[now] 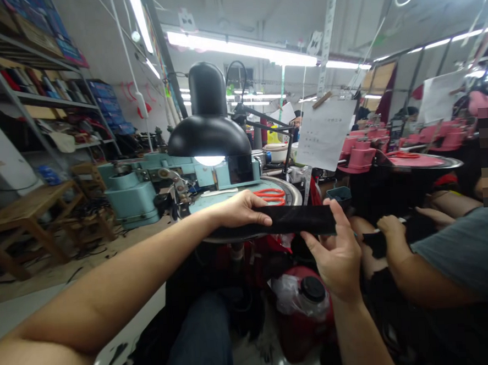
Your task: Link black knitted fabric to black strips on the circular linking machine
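Along the near edge of the round plate (298, 197), a strip of black fabric (298, 219) is stretched level between the person's two hands. The left hand (243, 209) pinches it, thumb flat on the front face and fingers behind the upper edge. The right hand (339, 251) is at the strip's right end, its thumb held apart from the fingers near the lower edge; whether those fingers clasp the end, I cannot tell.

On the plate, just behind the strip, lie red-handled scissors (272, 194), with a thin white rod (220, 193) to their left. Over the plate hangs a black lamp (208, 135), lit beneath, and a turquoise machine part (130, 199) stands to the plate's left. Below the plate is a red container (301, 336) with a black cap (312, 289) and crumpled clear plastic (287, 293) beside the cap.

To the plate's right hangs a paper sheet (327, 136). Farther right are pink machines (356, 153) and a seated co-worker's grey sleeve (453, 252). Well left of the plate stands a wooden table (34, 209).
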Demonstrator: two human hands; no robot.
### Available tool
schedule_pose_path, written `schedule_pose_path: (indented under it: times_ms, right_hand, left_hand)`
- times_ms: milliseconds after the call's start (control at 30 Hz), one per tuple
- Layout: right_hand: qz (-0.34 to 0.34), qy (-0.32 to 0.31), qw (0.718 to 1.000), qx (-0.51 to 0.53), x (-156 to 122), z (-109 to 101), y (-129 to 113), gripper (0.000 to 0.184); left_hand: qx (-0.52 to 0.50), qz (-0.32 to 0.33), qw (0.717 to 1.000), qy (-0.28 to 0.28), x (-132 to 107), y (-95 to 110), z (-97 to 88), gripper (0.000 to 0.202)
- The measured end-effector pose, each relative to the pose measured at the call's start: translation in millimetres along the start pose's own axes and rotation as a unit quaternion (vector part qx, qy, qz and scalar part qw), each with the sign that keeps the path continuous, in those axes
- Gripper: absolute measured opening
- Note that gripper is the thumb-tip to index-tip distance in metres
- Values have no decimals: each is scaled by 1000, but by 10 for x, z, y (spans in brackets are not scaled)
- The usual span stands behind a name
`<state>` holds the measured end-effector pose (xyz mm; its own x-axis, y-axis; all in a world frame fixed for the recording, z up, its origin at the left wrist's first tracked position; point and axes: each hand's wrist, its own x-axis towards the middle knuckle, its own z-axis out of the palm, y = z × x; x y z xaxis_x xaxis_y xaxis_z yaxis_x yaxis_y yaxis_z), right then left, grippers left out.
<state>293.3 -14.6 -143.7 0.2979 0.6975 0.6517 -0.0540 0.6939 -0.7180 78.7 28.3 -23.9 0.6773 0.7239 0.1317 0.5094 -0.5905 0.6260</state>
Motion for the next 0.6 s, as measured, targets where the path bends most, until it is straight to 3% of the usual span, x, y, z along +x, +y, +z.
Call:
schedule_pose_path:
  times_ms: [233, 367, 467, 600]
  right_hand:
    - [-1, 5, 1000, -3, 13, 47, 40, 74]
    - [-7, 8, 1000, -24, 52, 114, 90, 72]
    - [-22, -40, 998, -47, 100, 173, 85, 70]
    - [13, -93, 996, 8, 160, 148, 18, 90]
  left_hand:
    - [-6, -15, 1000, 14, -18, 47, 29, 27]
    - [23, -12, 999, 21, 6, 65, 20, 35]
    - [38, -19, 999, -12, 32, 72, -37, 38]
    - [16, -58, 996, -59, 18, 63, -87, 36]
